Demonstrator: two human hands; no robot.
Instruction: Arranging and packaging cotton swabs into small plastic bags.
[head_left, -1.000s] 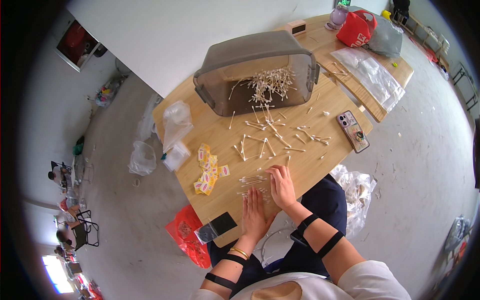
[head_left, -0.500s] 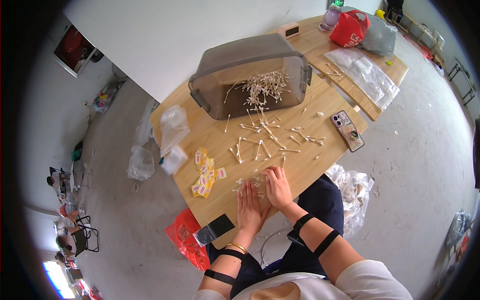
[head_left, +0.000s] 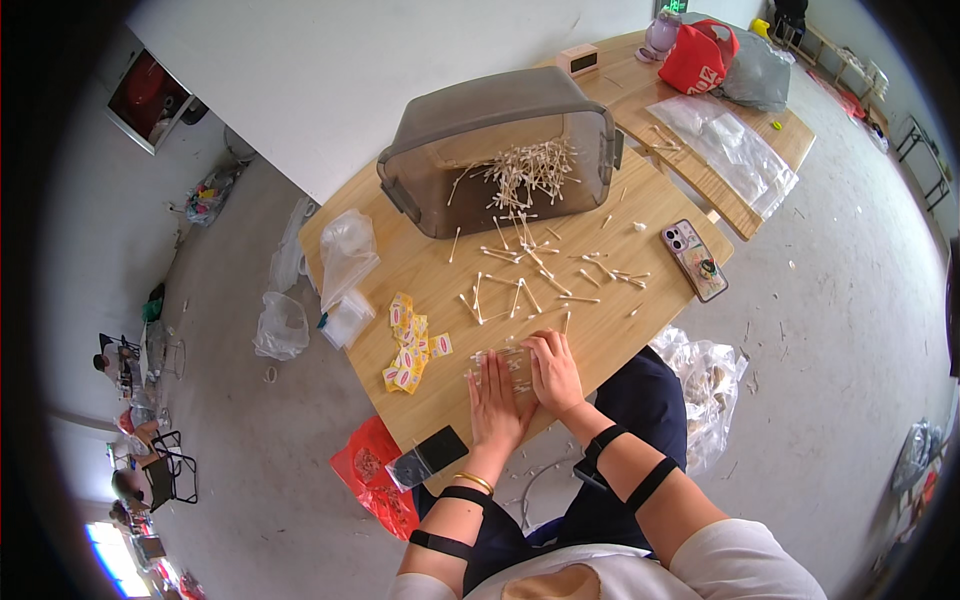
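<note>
Head view: a small clear plastic bag [head_left: 505, 368] holding cotton swabs lies flat on the near edge of the wooden counter [head_left: 440, 290], directly in front of the person. The left hand [head_left: 497, 402] lies palm-down on the bag's near left part, fingers extended and together. The right hand [head_left: 556, 372] presses flat on its right part, fingers likewise extended. Neither grip pinches; both are spread flat on the bag.

Against the picture half a second ago, both hands keep the same flat pose on the bag and the bag has not shifted on the counter; only the camera's framing differs slightly.

Just beyond the bag, loose cotton swabs [head_left: 520, 285] lie scattered across the counter. Behind them a grey plastic bin [head_left: 490, 135] is tipped on its side, its opening toward the person, with a heap of swabs inside. Left of the bag lies a cluster of small yellow sachets [head_left: 410, 345]. A phone [head_left: 695, 260] lies face-down near the right edge. A black card-like object [head_left: 440, 447] sits at the near edge beside the left forearm.

The bag's contents are largely covered by the hands; its seal and exact outline cannot be made out.
</note>
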